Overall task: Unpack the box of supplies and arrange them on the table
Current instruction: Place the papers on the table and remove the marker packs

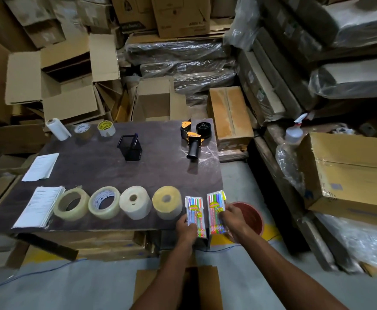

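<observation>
Both hands, left hand point(185, 225) and right hand point(232, 218), pinch 2 clear colourful pen packs point(196, 214) point(216, 212) with curled fingers, lining them up at 5 o'clock on the dark desk point(107, 171).

Two bare forearms reach in from the bottom edge of the view, with no sleeve showing anywhere along them up to the frame's edge. The left hand point(185, 227) and the right hand point(232, 217) are both uncovered, without gloves. No watch, ring or band is visible on either wrist, and the fingernails are too small to make out.
</observation>
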`<state>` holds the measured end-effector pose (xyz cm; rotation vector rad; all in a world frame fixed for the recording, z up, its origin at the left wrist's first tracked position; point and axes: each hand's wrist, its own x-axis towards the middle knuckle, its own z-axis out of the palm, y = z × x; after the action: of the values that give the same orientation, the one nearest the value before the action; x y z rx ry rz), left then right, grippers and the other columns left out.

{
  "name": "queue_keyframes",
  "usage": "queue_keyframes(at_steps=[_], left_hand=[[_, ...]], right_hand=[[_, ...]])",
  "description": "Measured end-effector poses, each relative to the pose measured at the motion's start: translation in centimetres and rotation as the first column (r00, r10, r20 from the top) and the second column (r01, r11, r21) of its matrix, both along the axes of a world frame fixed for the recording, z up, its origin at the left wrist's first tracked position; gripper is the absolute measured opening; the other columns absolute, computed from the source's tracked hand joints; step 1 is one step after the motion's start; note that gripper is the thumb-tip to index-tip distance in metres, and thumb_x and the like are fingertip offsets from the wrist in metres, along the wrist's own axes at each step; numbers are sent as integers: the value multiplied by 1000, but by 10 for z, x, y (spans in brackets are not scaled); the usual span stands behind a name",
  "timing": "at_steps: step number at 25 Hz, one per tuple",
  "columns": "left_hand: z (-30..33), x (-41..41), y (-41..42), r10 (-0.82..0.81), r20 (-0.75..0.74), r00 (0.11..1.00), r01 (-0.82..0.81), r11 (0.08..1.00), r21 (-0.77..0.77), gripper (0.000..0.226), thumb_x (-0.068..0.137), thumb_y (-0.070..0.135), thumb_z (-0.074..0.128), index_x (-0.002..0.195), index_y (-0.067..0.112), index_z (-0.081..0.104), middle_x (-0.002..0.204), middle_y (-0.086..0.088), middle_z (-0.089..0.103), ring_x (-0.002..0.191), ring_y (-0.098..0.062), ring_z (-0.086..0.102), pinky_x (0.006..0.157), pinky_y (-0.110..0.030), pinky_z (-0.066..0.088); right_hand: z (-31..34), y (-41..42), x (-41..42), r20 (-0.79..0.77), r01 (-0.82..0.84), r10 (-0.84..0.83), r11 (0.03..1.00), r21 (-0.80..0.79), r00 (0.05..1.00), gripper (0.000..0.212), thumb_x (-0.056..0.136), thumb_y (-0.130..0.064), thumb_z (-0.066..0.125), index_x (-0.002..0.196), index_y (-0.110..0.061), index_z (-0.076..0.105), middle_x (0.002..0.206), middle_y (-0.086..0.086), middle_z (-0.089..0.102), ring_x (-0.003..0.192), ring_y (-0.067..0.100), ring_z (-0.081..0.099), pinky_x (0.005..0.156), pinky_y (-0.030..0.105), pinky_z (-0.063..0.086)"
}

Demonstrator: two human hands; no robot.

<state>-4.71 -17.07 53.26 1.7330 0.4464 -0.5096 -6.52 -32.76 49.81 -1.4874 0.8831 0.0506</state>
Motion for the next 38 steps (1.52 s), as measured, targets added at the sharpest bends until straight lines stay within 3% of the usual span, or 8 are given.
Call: queue_keyframes(at_steps=[5,8,12,18,24,28,32,38], left_hand=[[-4,14,-13,3,98,995,-9,998,61,43,84,-11,50,120,8,64,112,-10,70,100,-25,66,80,-33,54],[-4,17,-18,-29,138,990,16,995,94,43,84,-10,49,118,12,63,111,-5,68,103,-25,65,84,-34,54],[-11,22,-16,-99,171,980,74,986,146,39,83,-4,50,108,24,61,109,0,70,101,-21,67,88,-43,58],[-19,17,-14,-162,218,962,117,972,204,34,88,8,50,117,22,62,112,0,69,101,-17,68,85,-42,60],[2,-19,1,-247,261,933,169,943,287,44,98,10,49,142,12,46,134,-2,52,125,-18,51,103,-29,46],[1,-54,27,-237,294,926,161,952,259,40,95,3,51,134,12,55,130,-3,56,121,-16,53,91,-19,41],[-18,-83,73,-240,244,939,182,954,239,42,93,2,50,131,16,58,122,-1,61,112,-13,58,90,-19,44],[-41,-125,154,-341,196,919,290,924,249,36,94,6,52,126,23,59,114,0,64,105,-14,61,85,-23,52]], right_hand=[[3,-10,27,-11,-76,76,997,-8,997,26,66,-4,55,86,-1,72,86,25,74,77,39,72,72,61,59],[26,-4,26,-39,-110,107,991,-81,993,23,80,-1,59,93,-10,76,93,13,77,84,28,74,81,47,61],[38,0,19,-101,-189,167,941,-280,981,27,84,-9,62,106,-11,76,97,11,76,87,22,69,73,25,48],[41,5,14,-126,-247,214,883,-400,969,29,85,-13,62,111,-8,73,106,15,75,94,29,70,74,27,49],[41,17,-2,-31,-189,196,874,-448,980,30,87,-12,62,116,-8,68,108,13,74,93,28,71,81,32,55],[25,44,-31,35,-51,80,859,-509,996,36,79,-19,62,114,-14,66,105,13,68,97,30,64,84,36,51],[7,92,-74,110,28,21,906,-423,994,15,80,-15,61,95,-17,64,85,9,66,79,24,62,70,32,46],[-7,166,-132,-19,-20,15,953,-303,1000,14,90,-10,58,100,-17,65,92,4,69,85,23,62,72,27,43]])
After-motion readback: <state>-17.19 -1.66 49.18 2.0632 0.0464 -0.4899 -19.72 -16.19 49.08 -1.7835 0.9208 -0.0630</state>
